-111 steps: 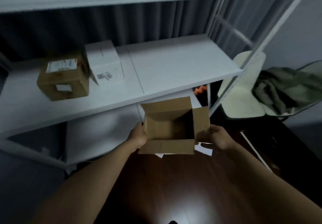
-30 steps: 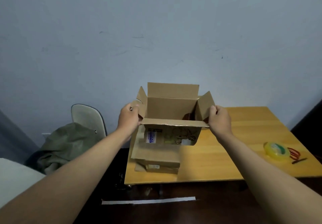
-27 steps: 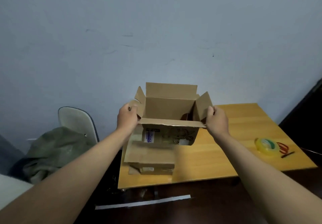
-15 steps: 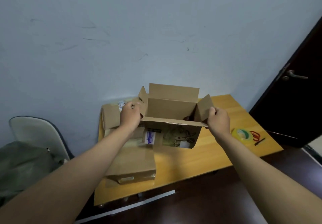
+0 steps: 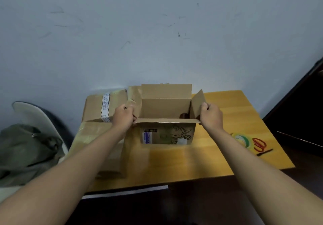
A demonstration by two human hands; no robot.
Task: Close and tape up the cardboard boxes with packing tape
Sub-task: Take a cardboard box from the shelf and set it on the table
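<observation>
An open cardboard box (image 5: 167, 133) with a printed cartoon and a blue label on its front is held over the wooden table (image 5: 192, 160). All its top flaps stand up or out. My left hand (image 5: 123, 118) grips the box's left side at the flap. My right hand (image 5: 210, 116) grips the right side flap. A dark object shows inside the box at the right corner. A roll of tape (image 5: 242, 139) with a green core lies on the table to the right, partly behind my right forearm.
Two closed cardboard boxes sit on the table's left: a taped one (image 5: 103, 107) at the back and a larger one (image 5: 97, 147) in front. Red-handled scissors (image 5: 260, 146) lie by the tape. A chair (image 5: 35, 119) with green cloth (image 5: 24, 151) stands left; a dark door (image 5: 300, 111) right.
I have carried the open box from the white shelf round to the wooden table. Over the last second the view swung right and the box came lower, close to the tabletop.
</observation>
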